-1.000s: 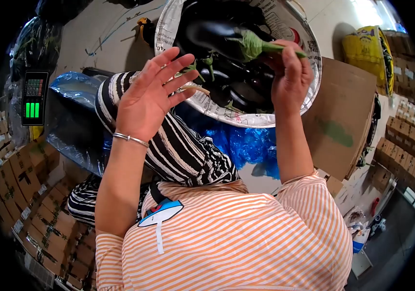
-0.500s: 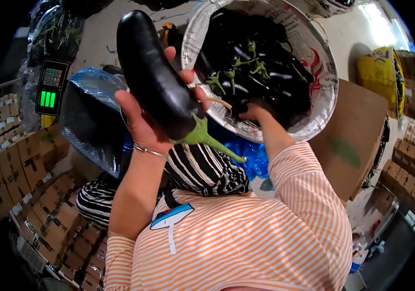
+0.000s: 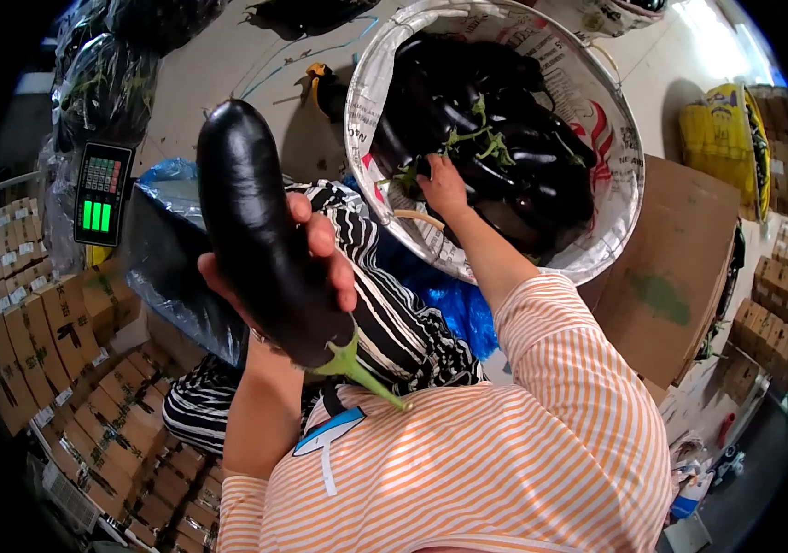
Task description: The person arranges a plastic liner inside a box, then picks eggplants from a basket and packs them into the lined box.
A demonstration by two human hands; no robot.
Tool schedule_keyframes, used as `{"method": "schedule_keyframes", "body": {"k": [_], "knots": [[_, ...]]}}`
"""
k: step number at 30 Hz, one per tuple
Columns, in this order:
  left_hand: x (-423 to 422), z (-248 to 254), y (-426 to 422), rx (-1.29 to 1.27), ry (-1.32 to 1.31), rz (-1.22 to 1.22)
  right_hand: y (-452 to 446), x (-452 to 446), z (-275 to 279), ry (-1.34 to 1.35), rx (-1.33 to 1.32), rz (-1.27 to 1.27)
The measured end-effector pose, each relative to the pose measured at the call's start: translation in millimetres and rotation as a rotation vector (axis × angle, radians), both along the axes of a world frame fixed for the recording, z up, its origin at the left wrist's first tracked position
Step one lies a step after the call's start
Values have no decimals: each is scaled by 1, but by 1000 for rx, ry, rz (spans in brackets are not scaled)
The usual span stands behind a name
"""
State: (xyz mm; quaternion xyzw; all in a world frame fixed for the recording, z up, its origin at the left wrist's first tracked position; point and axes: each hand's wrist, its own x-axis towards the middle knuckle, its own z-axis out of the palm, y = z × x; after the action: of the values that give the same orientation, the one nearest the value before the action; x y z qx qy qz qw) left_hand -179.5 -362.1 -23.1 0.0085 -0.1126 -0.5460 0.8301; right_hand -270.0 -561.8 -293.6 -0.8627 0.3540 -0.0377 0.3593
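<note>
My left hand is wrapped round a large, glossy dark eggplant. I hold it up in front of me, its rounded end away and its green stem pointing down toward my shirt. My right hand reaches into a round, white-lined basket filled with dark eggplants. There its fingers are apart and touch the eggplants near some green stems. The fingertips are partly lost against the dark skins.
Left of my knees is a black plastic bag, with a lit digital scale display beyond it. Cardboard lies right of the basket, and a yellow bag stands farther right. Stacked cartons fill the left side.
The held eggplant has come nearer to my body and turned more upright. My right hand has moved left and farther into the basket, from its near side toward the green stems.
</note>
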Motion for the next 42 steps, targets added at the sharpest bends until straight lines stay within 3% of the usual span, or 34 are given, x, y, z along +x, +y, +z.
{"method": "schedule_keyframes", "body": {"k": [2,3,7,10,14,16,18,19,20,22,24,27,28,30,31,39,42], "knots": [[0,3,0,18,15,18,4,16,-21,169,104,-1],[0,3,0,25,16,28,7,24,-23,253,34,6],[-1,8,-1,48,33,24,1,42,-27,297,62,-11],[-2,7,0,49,27,10,-10,62,-23,240,274,-6],[-3,8,1,45,55,16,-12,78,-12,422,263,-10],[-4,6,2,27,87,0,-13,75,-8,305,295,-15],[-3,5,3,4,68,2,-27,69,-8,151,532,-141],[-2,3,3,-43,56,-7,-34,62,16,76,821,-273],[-2,3,3,-54,68,0,-48,50,34,59,1074,-249],[-4,2,3,-77,91,11,-62,17,61,-16,1182,-273],[0,-3,6,-106,71,4,-78,-28,72,-154,1510,-185],[-4,0,6,-105,85,22,-66,-80,144,-418,1660,-39],[-3,3,5,-106,71,14,-64,-88,136,-564,1741,11],[-2,2,4,-108,62,-1,-62,-88,149,-730,1541,227],[-4,9,5,-27,48,3,-54,-91,156,-718,1506,50],[-11,10,6,52,-53,38,-10,-61,242,-897,1904,374],[-14,12,6,98,-55,47,9,-52,273,-765,1997,127]]}}
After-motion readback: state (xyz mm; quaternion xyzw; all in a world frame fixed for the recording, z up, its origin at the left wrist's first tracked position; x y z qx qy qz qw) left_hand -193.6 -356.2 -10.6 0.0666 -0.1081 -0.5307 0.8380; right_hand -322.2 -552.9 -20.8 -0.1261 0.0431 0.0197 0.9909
